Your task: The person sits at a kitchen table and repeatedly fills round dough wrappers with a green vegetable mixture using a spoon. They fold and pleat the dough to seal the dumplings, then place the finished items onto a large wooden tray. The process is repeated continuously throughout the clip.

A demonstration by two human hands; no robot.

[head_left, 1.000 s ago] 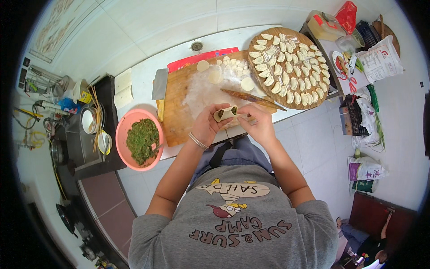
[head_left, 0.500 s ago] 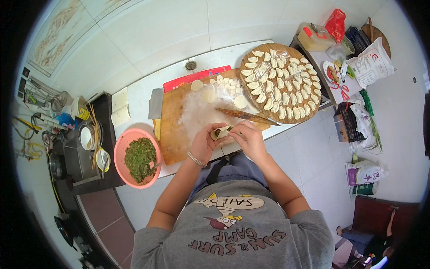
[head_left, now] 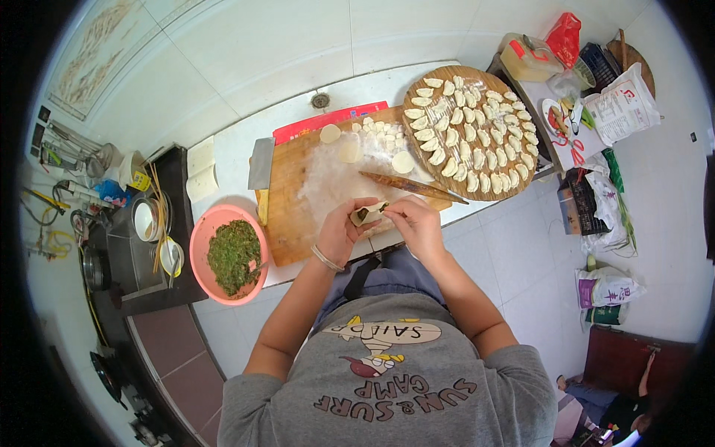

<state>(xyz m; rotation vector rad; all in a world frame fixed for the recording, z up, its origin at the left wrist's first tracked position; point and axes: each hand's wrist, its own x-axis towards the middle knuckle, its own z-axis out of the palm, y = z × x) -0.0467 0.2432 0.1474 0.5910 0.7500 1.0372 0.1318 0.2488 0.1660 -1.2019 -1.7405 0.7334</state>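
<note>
Between my hands is a half-folded dumpling (head_left: 368, 214), its pale wrapper partly open with green filling showing inside. My left hand (head_left: 345, 232) cradles it from the left, fingers curled round it. The fingertips of my right hand (head_left: 414, 225) pinch the wrapper's right edge. Just beyond lies a floured wooden board (head_left: 290, 216) with a tapered rolling pin (head_left: 413, 186), a few flat round wrappers (head_left: 403, 162) and several small dough pieces (head_left: 382, 135). A pink bowl (head_left: 199, 279) of green filling (head_left: 234, 257) stands to the left.
A round wooden tray (head_left: 439, 72) at the far right bears many rows of folded dumplings. A cleaver (head_left: 261, 164) lies across the board's left edge. A sink (head_left: 134, 261) with bowls is farther left. Bags (head_left: 607, 287) stand on the right-hand floor; another person (head_left: 625, 410) is at lower right.
The dumpling wrapper has been folded up further and shows less filling. Both hands stay close together at nearly the same spot; the view has shifted slightly.
</note>
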